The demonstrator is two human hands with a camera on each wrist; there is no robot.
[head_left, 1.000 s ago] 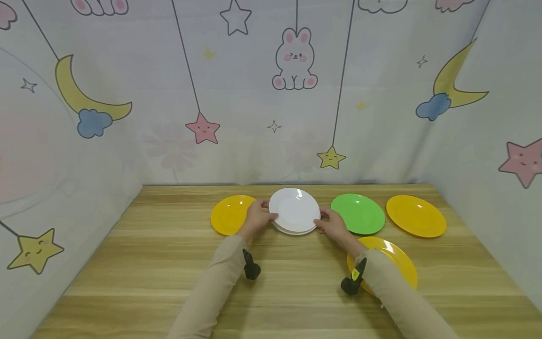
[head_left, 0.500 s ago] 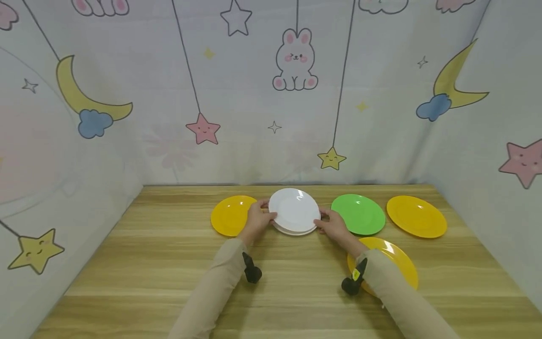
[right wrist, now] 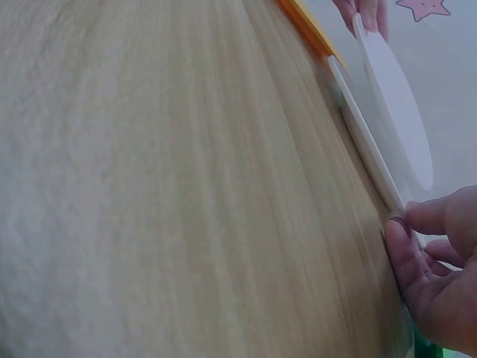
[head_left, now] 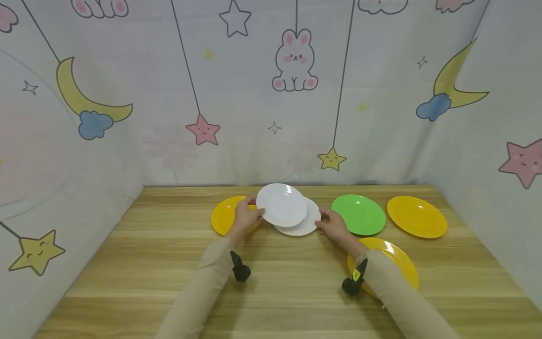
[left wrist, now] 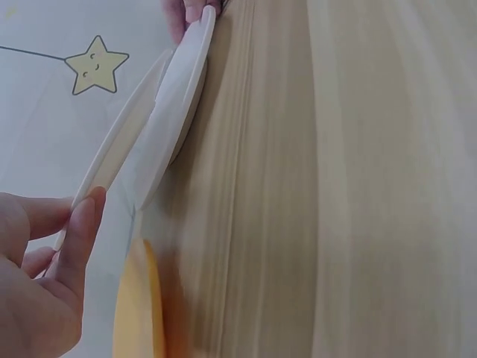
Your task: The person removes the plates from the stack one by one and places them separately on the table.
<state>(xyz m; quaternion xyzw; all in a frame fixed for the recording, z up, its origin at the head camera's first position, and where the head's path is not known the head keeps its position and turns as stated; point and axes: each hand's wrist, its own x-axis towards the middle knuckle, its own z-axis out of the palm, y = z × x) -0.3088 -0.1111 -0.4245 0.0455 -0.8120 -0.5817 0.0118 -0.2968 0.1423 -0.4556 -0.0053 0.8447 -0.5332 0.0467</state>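
My left hand (head_left: 244,216) pinches the left rim of a white plate (head_left: 281,205) between thumb and fingers. That plate is raised and tilted, and it overlaps a second white plate (head_left: 312,219) below it. My right hand (head_left: 333,225) pinches the right rim of this lower plate, low over the table. In the left wrist view, a gap shows between the held upper plate (left wrist: 119,145) and the lower plate (left wrist: 175,104). The right wrist view has thumb and fingertips on the lower plate's rim (right wrist: 369,145). A yellow plate (head_left: 224,214) lies partly behind my left hand.
Right of the white plates lie a green plate (head_left: 357,215) and another yellow plate (head_left: 417,216). A third yellow plate (head_left: 394,263) sits nearer, partly under my right forearm. The wooden table (head_left: 288,292) ends at a patterned cloth backdrop (head_left: 237,155).
The left hand has drawn the upper white plate up and to the left, off the lower one, uncovering more of the lower plate. The right hand stays where it was.
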